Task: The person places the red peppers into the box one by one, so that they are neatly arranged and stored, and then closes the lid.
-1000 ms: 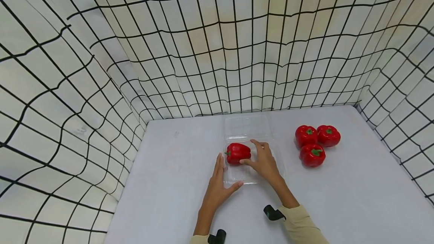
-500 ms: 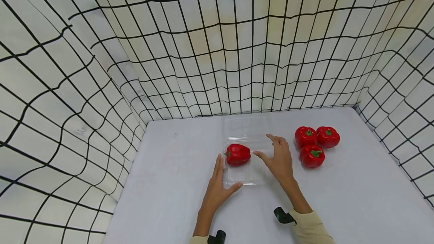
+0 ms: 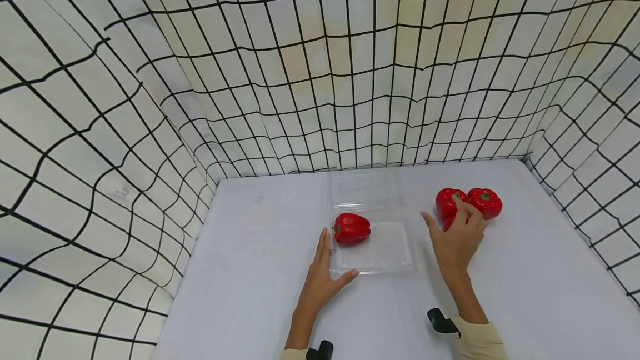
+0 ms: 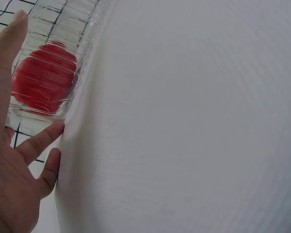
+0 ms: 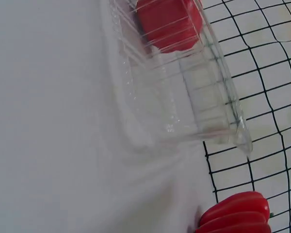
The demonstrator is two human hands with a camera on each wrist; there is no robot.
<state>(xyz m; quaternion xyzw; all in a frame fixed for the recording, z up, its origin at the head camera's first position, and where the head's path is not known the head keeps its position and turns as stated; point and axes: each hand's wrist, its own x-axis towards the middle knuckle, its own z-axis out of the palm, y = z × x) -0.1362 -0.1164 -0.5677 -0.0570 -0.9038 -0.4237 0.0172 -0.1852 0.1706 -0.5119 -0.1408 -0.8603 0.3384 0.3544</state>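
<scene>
A clear plastic clamshell container (image 3: 390, 249) lies with its lid (image 3: 365, 189) folded back, mid-table. One red bell pepper (image 3: 352, 229) lies on its side in the container's left part, stem to the left. My left hand (image 3: 316, 285) rests at the container's left side, fingers straight and thumb spread along the front. To the right, my right hand (image 3: 459, 240) is over the front pepper of a group of three, thumb and fingers apart around it. That front pepper (image 3: 448, 223) is mostly hidden by the hand; whether the fingers touch it I cannot tell.
Behind the right hand sit two more red bell peppers, one on the left (image 3: 444, 200) and one on the right (image 3: 489, 204). A black grid net (image 3: 350, 99) over white walls encloses the white table (image 3: 260, 249) at the back and both sides.
My right hand has left the pepper in the container and moved right to the pepper group. The left hand and the pepper in the container have stayed in place.
</scene>
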